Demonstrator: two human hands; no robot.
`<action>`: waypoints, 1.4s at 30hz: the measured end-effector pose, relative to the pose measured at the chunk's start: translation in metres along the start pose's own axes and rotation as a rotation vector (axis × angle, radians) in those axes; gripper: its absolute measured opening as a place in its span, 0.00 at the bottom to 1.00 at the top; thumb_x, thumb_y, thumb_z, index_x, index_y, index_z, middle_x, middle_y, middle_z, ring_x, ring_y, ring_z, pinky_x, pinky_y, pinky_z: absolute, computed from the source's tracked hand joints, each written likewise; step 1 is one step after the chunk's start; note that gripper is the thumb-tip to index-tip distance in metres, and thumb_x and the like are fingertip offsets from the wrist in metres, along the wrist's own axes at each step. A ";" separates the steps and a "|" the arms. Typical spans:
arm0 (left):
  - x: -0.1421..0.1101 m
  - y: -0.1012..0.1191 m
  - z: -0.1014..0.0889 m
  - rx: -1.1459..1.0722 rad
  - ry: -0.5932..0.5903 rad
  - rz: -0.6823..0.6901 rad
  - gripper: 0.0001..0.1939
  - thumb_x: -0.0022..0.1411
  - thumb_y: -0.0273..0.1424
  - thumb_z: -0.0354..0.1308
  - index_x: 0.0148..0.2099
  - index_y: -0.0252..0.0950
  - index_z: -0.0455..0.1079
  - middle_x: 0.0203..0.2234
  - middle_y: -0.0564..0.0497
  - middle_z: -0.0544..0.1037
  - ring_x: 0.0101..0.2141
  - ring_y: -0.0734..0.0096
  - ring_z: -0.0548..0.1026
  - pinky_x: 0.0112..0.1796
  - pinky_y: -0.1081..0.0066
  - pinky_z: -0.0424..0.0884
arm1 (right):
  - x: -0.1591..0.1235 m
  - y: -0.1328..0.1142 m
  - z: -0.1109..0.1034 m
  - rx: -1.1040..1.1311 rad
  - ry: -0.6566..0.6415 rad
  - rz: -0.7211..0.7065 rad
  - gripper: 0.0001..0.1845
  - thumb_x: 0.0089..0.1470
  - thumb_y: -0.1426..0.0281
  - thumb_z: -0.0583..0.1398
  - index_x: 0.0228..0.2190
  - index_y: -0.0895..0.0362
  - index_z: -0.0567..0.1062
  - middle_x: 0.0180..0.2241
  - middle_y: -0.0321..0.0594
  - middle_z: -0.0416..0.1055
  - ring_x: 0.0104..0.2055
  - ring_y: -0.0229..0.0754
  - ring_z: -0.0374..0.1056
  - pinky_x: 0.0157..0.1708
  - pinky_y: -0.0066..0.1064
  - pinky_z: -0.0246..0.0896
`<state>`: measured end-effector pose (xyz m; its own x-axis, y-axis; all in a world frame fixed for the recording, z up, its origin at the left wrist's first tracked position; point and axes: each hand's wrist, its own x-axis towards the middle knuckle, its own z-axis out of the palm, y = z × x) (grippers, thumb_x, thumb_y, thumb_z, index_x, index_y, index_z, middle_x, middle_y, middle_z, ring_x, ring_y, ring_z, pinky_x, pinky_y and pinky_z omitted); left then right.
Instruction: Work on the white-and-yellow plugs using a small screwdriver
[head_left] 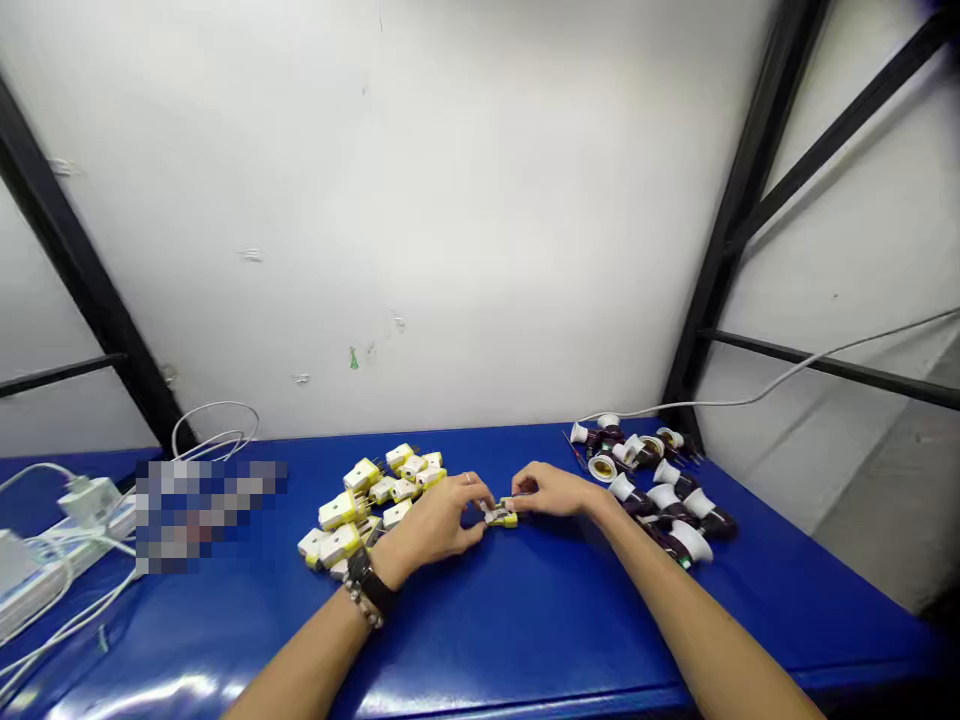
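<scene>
Forearms (690,620) reach in closest to my view, angling across the blue surface (480,640) toward its middle. From my distant seat I place the small yellow-and-white plug piece (511,520) there, between the two hands. My left hand (439,515) is partly open, fingertips at the piece's left end with the thumb parted below; whether it truly grips, I cannot tell. My right hand (551,488) is drawn into a narrow pinch on the right end. For such a small part, I judge it best to steady it low against the surface with the left and work lightly with the right fingertips, since a hard squeeze could skid it. I would also mind the left wrist, close to the heaped plugs (341,510); the lamp holders (664,495) lie right, beyond the right wrist.
</scene>
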<state>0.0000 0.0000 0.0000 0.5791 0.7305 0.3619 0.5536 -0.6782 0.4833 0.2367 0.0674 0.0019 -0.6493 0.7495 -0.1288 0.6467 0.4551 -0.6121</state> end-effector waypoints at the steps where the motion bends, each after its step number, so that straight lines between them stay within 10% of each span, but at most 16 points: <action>1: 0.000 -0.002 -0.001 0.027 -0.010 -0.009 0.12 0.54 0.23 0.64 0.42 0.40 0.77 0.39 0.52 0.78 0.39 0.67 0.76 0.42 0.70 0.71 | 0.000 0.000 -0.001 -0.002 0.000 0.003 0.20 0.55 0.54 0.62 0.27 0.60 0.77 0.22 0.32 0.66 0.26 0.35 0.57 0.25 0.27 0.48; 10: 0.005 -0.005 0.002 -0.098 0.190 -0.092 0.05 0.59 0.28 0.63 0.39 0.38 0.76 0.38 0.50 0.81 0.39 0.66 0.78 0.38 0.72 0.73 | -0.002 -0.002 -0.004 0.034 -0.024 -0.017 0.20 0.55 0.54 0.62 0.29 0.60 0.80 0.22 0.33 0.67 0.25 0.35 0.58 0.25 0.27 0.50; 42: 0.007 -0.010 0.012 -0.030 -0.081 -0.125 0.12 0.61 0.30 0.64 0.48 0.42 0.81 0.45 0.49 0.83 0.44 0.60 0.79 0.46 0.67 0.73 | 0.000 0.005 -0.003 0.054 -0.080 -0.061 0.14 0.46 0.60 0.69 0.30 0.58 0.80 0.25 0.32 0.68 0.27 0.36 0.59 0.27 0.26 0.53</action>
<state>0.0061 0.0111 -0.0116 0.5539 0.7996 0.2321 0.6071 -0.5786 0.5446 0.2411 0.0707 0.0015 -0.7184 0.6791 -0.1505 0.5835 0.4706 -0.6619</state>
